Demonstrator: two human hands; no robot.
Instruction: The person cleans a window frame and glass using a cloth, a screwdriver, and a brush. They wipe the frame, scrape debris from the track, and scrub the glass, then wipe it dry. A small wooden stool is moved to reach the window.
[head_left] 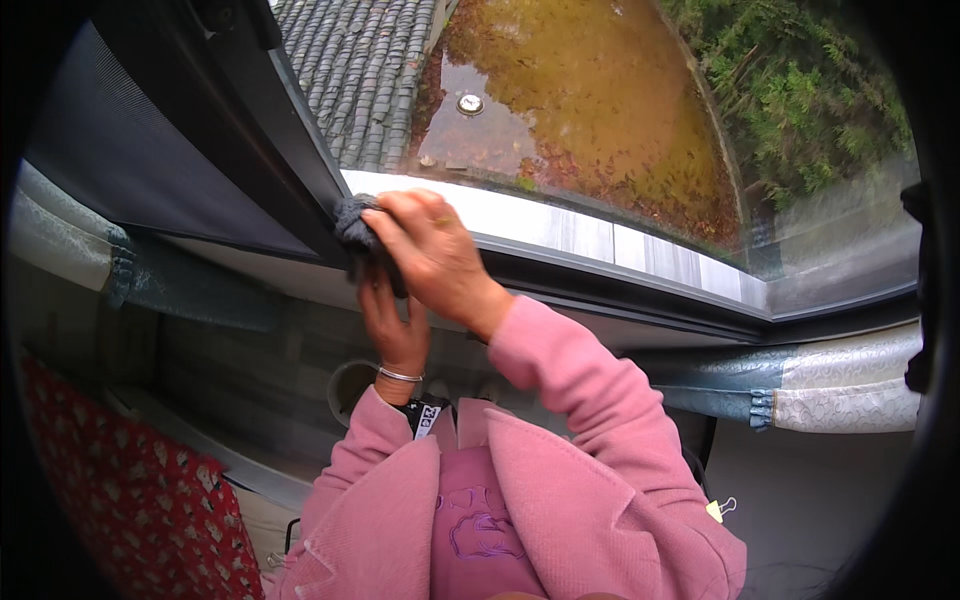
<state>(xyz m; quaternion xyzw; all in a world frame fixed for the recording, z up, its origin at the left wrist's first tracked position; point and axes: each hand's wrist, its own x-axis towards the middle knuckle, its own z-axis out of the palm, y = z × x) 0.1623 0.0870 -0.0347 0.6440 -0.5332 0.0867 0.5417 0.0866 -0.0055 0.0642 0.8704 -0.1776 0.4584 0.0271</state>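
A bunched dark grey cloth (354, 222) is pressed against the inner edge of the dark window frame (290, 165). My right hand (432, 250) grips it from above, its fingers bent over the fuzzy upper part. Just below, my left hand (397, 338) reaches up with its fingers around the cloth's lower end, where the fingertips are partly hidden and slightly blurred. A silver bangle (400, 376) circles my left wrist.
A pale sill (560, 228) lies outside the window, beyond its dark lower rail (620, 290). Gathered curtains (840, 385) hang at both sides. Below are a round, light-rimmed container (345, 390) and a red patterned fabric (130, 480). Outside are roof tiles (365, 80) and brownish water (600, 90).
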